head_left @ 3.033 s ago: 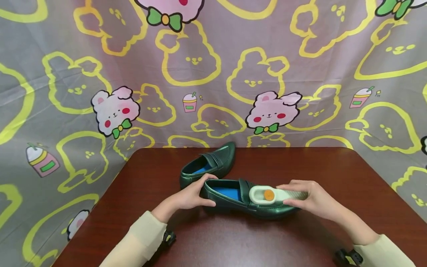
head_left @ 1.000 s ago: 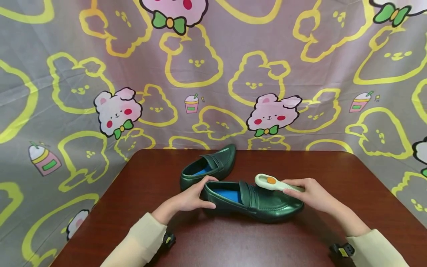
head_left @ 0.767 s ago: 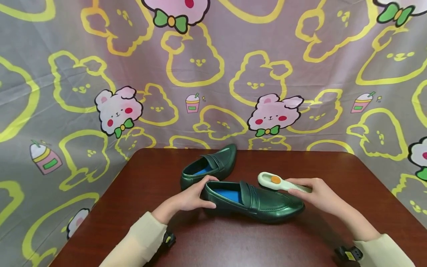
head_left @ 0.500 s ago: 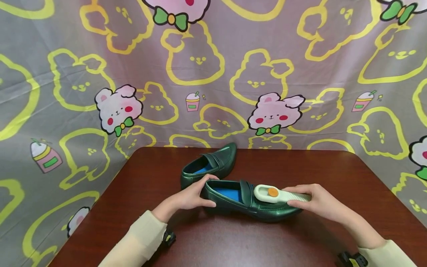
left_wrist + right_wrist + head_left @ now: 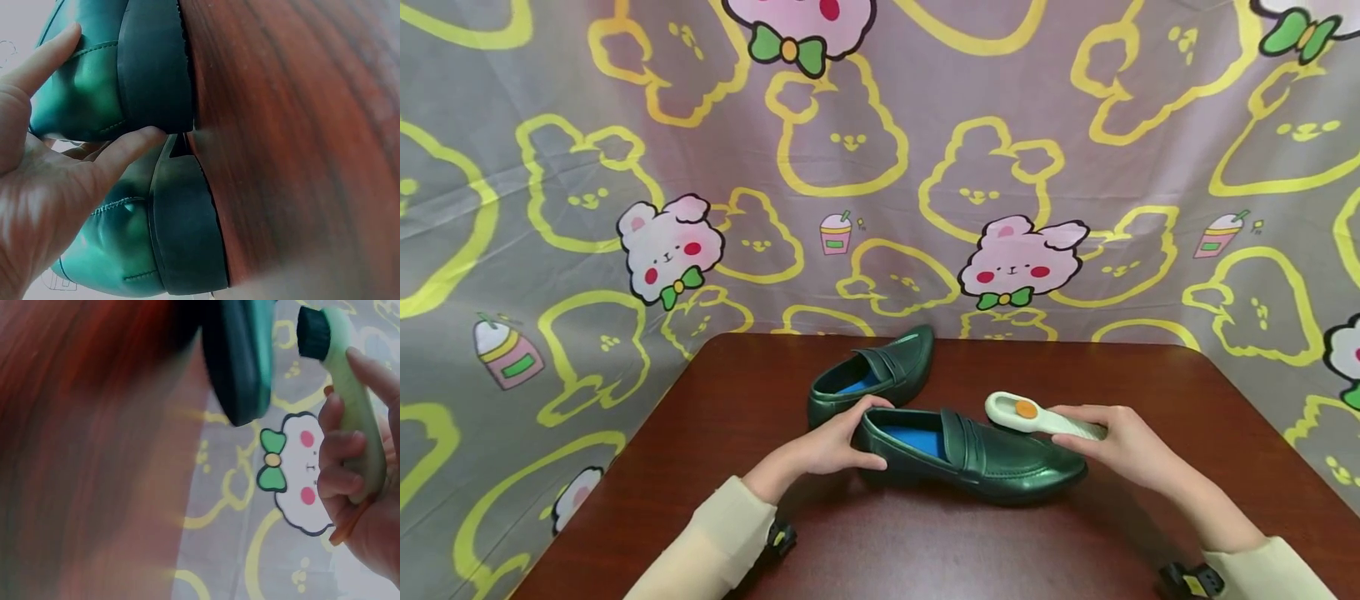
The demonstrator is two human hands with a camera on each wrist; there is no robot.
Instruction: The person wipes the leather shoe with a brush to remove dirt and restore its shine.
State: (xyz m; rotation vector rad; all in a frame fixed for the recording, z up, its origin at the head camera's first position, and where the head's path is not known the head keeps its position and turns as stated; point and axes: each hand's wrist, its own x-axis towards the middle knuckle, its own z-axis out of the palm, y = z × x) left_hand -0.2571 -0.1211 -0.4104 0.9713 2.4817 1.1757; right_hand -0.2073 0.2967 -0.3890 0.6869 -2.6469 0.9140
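Head view: left fingers (image 5: 859, 411) clasp near shoe (image 5: 1007, 454); right fingers (image 5: 1090, 412) clamp brush (image 5: 1047, 419), seemingly off it. Brushing, likely; next stroke needs bristles (image 5: 314, 332) lowered.

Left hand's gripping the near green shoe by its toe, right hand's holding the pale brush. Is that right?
Not quite: the left hand grips the near green shoe at the heel, as the head view shows. The right hand does hold the pale brush.
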